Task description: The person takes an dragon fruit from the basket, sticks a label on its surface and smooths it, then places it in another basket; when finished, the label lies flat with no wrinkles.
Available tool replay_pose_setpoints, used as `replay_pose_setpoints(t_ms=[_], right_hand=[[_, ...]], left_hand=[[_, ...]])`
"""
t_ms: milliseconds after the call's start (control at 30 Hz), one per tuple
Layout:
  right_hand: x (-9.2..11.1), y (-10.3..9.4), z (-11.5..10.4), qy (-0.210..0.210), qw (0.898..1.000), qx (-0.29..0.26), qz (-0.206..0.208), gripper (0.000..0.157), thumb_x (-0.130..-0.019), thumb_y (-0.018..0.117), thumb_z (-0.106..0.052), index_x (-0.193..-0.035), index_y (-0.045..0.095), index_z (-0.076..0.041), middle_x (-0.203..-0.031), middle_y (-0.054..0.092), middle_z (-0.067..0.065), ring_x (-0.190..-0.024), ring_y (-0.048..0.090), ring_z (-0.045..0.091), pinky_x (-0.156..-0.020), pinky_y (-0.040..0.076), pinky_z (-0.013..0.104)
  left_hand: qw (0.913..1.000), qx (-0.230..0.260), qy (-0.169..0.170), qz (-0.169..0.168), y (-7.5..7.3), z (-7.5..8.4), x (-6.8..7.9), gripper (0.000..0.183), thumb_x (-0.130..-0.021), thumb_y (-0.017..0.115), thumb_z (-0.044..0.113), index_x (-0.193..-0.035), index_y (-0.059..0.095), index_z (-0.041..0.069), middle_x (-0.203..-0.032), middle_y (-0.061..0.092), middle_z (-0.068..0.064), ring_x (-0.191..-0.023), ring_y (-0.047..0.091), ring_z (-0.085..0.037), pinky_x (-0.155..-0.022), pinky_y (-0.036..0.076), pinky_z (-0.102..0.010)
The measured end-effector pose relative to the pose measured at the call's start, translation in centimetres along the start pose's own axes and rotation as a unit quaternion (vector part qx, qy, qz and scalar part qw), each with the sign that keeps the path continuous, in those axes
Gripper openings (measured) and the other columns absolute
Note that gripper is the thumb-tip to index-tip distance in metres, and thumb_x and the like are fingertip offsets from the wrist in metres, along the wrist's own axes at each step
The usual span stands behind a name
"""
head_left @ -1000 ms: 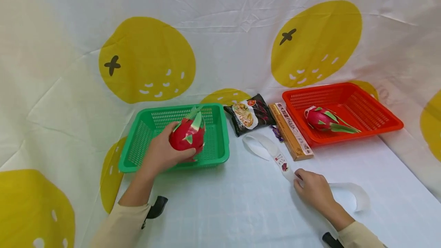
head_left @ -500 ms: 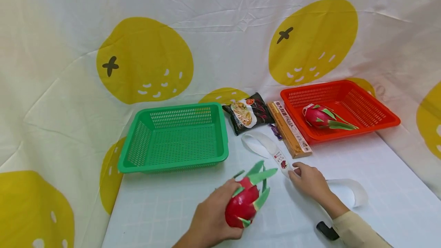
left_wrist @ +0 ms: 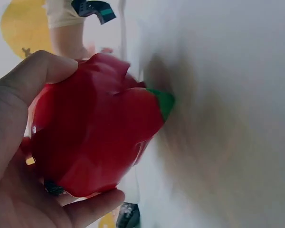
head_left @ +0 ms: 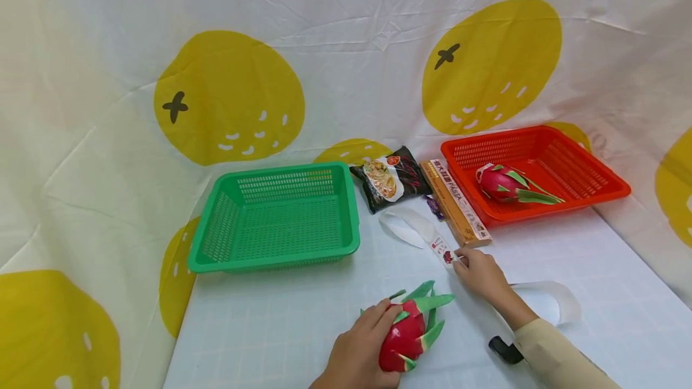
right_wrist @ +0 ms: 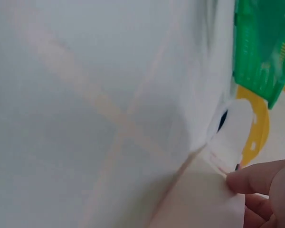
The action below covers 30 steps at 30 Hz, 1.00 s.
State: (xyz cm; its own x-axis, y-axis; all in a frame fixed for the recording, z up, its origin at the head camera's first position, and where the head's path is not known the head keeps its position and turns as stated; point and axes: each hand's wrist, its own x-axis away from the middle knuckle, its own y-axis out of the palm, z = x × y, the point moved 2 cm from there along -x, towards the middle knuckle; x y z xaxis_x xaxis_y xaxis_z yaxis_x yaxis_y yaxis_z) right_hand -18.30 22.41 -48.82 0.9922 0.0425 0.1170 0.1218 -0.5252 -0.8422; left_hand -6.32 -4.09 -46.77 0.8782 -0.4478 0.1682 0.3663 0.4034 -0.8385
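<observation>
In the head view my left hand [head_left: 359, 347] grips a dragon fruit [head_left: 405, 338] low over the front middle of the table, its green leaf tips pointing away to the right. Seen from the left wrist, thumb and fingers wrap the fruit's shiny red body [left_wrist: 95, 137], close to the white cloth. My right hand [head_left: 481, 275] pinches a long white label strip [head_left: 413, 221] between thumb and fingers, right beside a printed dragon fruit sticker [head_left: 443, 251]. The strip's other end curls behind the right wrist. In the right wrist view, fingertips hold the paper's edge [right_wrist: 204, 199].
A green basket [head_left: 286, 227] stands at the left. At the back right, a red basket [head_left: 584, 197] holds another dragon fruit [head_left: 500, 183]. Between them lie a black noodle packet [head_left: 386, 180], a small purple wrapped item [head_left: 434, 208] and a pasta box [head_left: 459, 206].
My left hand has carried the dragon fruit out of the green basket, toward me and right, to the front middle. My right hand has shifted slightly forward along the strip to the sticker.
</observation>
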Motion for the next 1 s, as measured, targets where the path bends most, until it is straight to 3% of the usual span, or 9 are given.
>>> replay_pose_setpoints(t_ms=[100, 200, 333, 467, 633, 800, 933, 1000], right_hand=[[0.1, -0.4, -0.5, -0.037, 0.999, -0.017, 0.033, 0.028, -0.088, 0.057, -0.01, -0.112, 0.062, 0.004, -0.101, 0.067, 0.02, -0.085, 0.062, 0.03, -0.076, 0.054, 0.046], [0.2, -1.0, -1.1, -0.086, 0.993, -0.043, 0.071, 0.025, -0.089, 0.057, -0.006, -0.11, 0.063, 0.005, -0.107, 0.066, 0.023, -0.099, 0.062, 0.038, -0.084, 0.05, 0.054], [0.5, -2.0, -2.0, -0.122, 0.985, -0.077, 0.092, 0.025, -0.089, 0.057, -0.005, -0.11, 0.063, 0.006, -0.107, 0.066, 0.023, -0.099, 0.062, 0.038, -0.085, 0.049, 0.055], [0.8, -2.6, -3.0, -0.135, 0.982, -0.102, 0.085, 0.027, -0.089, 0.059, -0.008, -0.113, 0.063, 0.006, -0.109, 0.066, 0.021, -0.099, 0.062, 0.036, -0.084, 0.051, 0.054], [1.5, -3.2, -4.2, -0.142, 0.978, -0.135, 0.071, 0.03, -0.09, 0.06, -0.012, -0.116, 0.063, 0.002, -0.114, 0.066, 0.019, -0.105, 0.061, 0.035, -0.083, 0.053, 0.05], [2.7, -4.0, -5.6, -0.156, 0.973, -0.146, 0.089, 0.028, -0.09, 0.06, -0.012, -0.116, 0.065, 0.0, -0.114, 0.066, 0.016, -0.105, 0.06, 0.032, -0.083, 0.054, 0.043], [3.9, -4.6, -7.0, -0.218, 0.956, -0.16, 0.117, 0.025, -0.087, 0.062, -0.003, -0.111, 0.067, 0.0, -0.109, 0.069, 0.012, -0.101, 0.063, 0.019, -0.085, 0.052, 0.024], [4.5, -4.8, -7.7, -0.259, 0.942, -0.172, 0.123, 0.026, -0.084, 0.063, 0.002, -0.11, 0.067, 0.0, -0.107, 0.07, 0.012, -0.099, 0.063, 0.011, -0.084, 0.048, 0.016]], left_hand=[[0.9998, 0.011, 0.014, -0.006, -0.1, -0.2, -0.3, 0.093, -0.062, 0.083, 0.039, -0.14, 0.032, 0.04, -0.142, 0.037, 0.011, -0.12, 0.042, -0.012, -0.067, 0.055, -0.029], [0.9983, 0.029, 0.049, 0.012, -0.3, -0.7, -0.5, 0.089, -0.064, 0.082, 0.037, -0.14, 0.035, 0.038, -0.14, 0.04, 0.009, -0.12, 0.044, -0.013, -0.07, 0.055, -0.026], [0.9954, 0.036, 0.081, 0.036, -1.2, -1.4, -1.1, 0.087, -0.064, 0.083, 0.032, -0.14, 0.039, 0.035, -0.138, 0.043, 0.007, -0.119, 0.046, -0.013, -0.073, 0.055, -0.026], [0.9948, 0.022, 0.087, 0.047, -2.1, -2.1, -2.1, 0.087, -0.064, 0.083, 0.028, -0.14, 0.04, 0.034, -0.139, 0.043, 0.007, -0.121, 0.043, -0.013, -0.076, 0.055, -0.027], [0.9935, -0.014, 0.105, 0.04, -2.8, -2.6, -3.2, 0.09, -0.063, 0.083, 0.033, -0.141, 0.037, 0.035, -0.139, 0.042, 0.007, -0.124, 0.039, -0.015, -0.079, 0.054, -0.032], [0.9927, 0.039, 0.114, 0.011, -3.1, -3.0, -3.2, 0.089, -0.068, 0.083, 0.035, -0.142, 0.034, 0.036, -0.141, 0.039, 0.004, -0.127, 0.037, -0.017, -0.081, 0.054, -0.031], [0.9913, 0.069, 0.108, 0.029, -3.5, -3.0, -2.8, 0.086, -0.069, 0.082, 0.042, -0.142, 0.036, 0.035, -0.14, 0.04, 0.004, -0.126, 0.04, -0.017, -0.083, 0.053, -0.032], [0.9876, 0.121, 0.085, 0.053, -3.9, -2.7, -2.6, 0.074, -0.075, 0.077, 0.042, -0.139, 0.041, 0.031, -0.137, 0.044, 0.005, -0.123, 0.043, -0.016, -0.082, 0.053, -0.03]])
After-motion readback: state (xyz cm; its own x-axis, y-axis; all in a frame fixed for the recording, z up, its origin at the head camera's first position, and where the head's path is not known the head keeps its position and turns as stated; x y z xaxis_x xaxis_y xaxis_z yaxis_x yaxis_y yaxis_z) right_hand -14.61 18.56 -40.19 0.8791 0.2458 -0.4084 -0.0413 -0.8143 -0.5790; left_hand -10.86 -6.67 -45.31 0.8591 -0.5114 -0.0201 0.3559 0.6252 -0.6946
